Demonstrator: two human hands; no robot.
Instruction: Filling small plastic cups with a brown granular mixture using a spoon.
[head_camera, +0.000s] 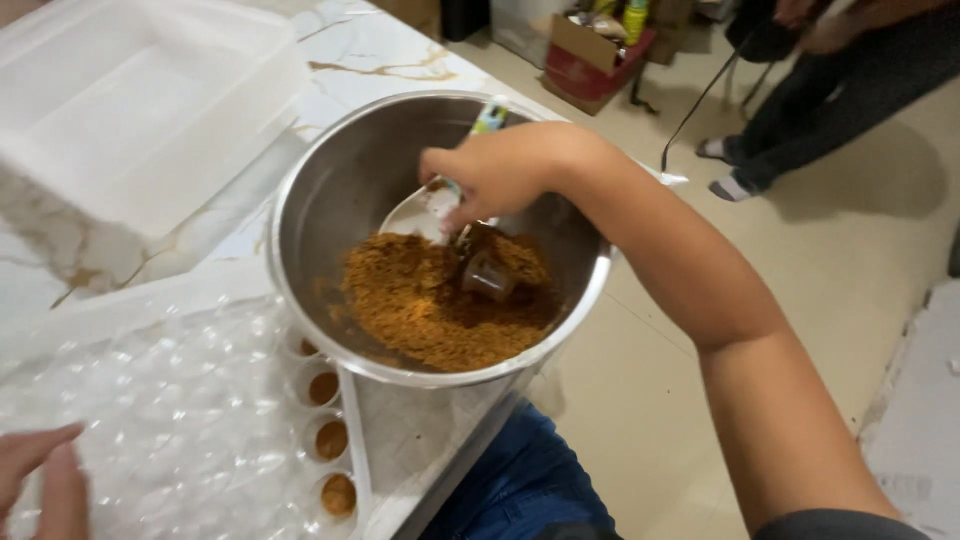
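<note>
Directly under the head camera, the right hand (497, 172) reaches into a steel bowl (340, 180), fingers clenched around the handle of a white spoon (420, 212); the spoon's scoop lies just left of the knuckles, resting on the bowl's inner wall above a heap of brown crumbly powder (425, 300); a small clear cup (489, 276) sits tilted in the powder just below the right hand, partly sunk into it; the spoon's handle tip, green and patterned, pokes out above the hand near the bowl's far rim; the bowl stands on a white marble-patterned tabletop (380, 50), close to its edge; below and left of the right hand, beside the bowl's near rim, a row of small filled cups (331, 439) holds the same brown powder, four showing, the top one half hidden by the bowl; a sheet of bubble wrap (170, 420) covers the tabletop left of those cups; the left hand (40, 480) shows only at the lower left corner, fingers loose and flat on the bubble wrap, holding nothing; a white plastic tub (130, 100) stands far above the left hand; beyond the right arm, across a beige floor (850, 260), stands another person's legs (790, 130) in dark trousers, and a cardboard box (590, 55) with clutter.
</note>
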